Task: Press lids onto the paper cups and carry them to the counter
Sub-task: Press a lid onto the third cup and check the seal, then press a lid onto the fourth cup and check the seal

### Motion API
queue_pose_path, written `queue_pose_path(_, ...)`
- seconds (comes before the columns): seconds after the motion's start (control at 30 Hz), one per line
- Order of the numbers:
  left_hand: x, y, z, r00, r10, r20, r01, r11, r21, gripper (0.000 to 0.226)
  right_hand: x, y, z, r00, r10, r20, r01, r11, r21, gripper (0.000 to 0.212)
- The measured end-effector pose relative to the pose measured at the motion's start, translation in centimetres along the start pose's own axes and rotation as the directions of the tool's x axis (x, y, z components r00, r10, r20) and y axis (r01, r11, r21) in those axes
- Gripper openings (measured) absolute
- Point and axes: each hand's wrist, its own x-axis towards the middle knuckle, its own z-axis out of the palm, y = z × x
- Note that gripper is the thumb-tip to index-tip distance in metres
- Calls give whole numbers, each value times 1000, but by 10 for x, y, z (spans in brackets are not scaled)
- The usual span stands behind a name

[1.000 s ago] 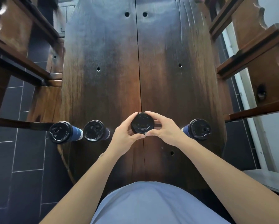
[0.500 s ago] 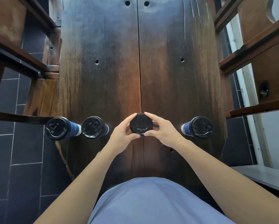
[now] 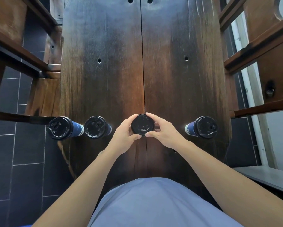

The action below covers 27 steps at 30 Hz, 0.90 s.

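Black lid (image 3: 142,126) sits mid-table (image 3: 178,89), pinched round its rim by the left hand (image 3: 123,134) and right hand (image 3: 164,132). Two lidded cups (image 3: 97,127) stand left of it, one cup (image 3: 203,127) right, chairs (image 3: 267,46) flanking.

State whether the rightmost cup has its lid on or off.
On. The rightmost cup carries a black lid over its mouth.
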Motion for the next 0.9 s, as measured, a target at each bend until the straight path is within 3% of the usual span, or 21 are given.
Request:
queue_pose_path(0.13,-6,12,-6,999,22,28,-25,990,139,90,-4,-3,-4,1000,-3,-9,4,1000,20,80)
queue_pose_path(0.27,-16,46,-8,967,200,-155,-131,920,371,77,-18,-4,-20,996,-6,-90,8,1000,23,81)
queue_pose_path(0.37,-23,84,8,868,424,-259,-317,874,367,57,-40,-1,-39,982,-12,-187,11,1000,-1,73)
queue_pose_path(0.47,-25,114,40,819,527,-227,-466,842,273,47,-68,8,-63,939,-29,-342,17,999,-39,60)
queue_pose_path(0.57,-15,127,80,894,447,-37,-435,884,172,53,-90,38,-89,856,-79,-510,3,989,-148,51)
queue_pose_path(0.67,4,129,115,959,259,118,-276,947,164,70,-98,76,-116,812,-38,-582,-110,970,-217,56)
queue_pose_path(0.8,20,125,152,977,102,189,-141,969,201,89,-95,121,-147,943,56,-327,-105,986,-133,82)
queue_pose_path(0.9,25,125,174,983,77,169,-114,969,218,92,-87,142,-156,989,30,-146,-39,998,-59,95)
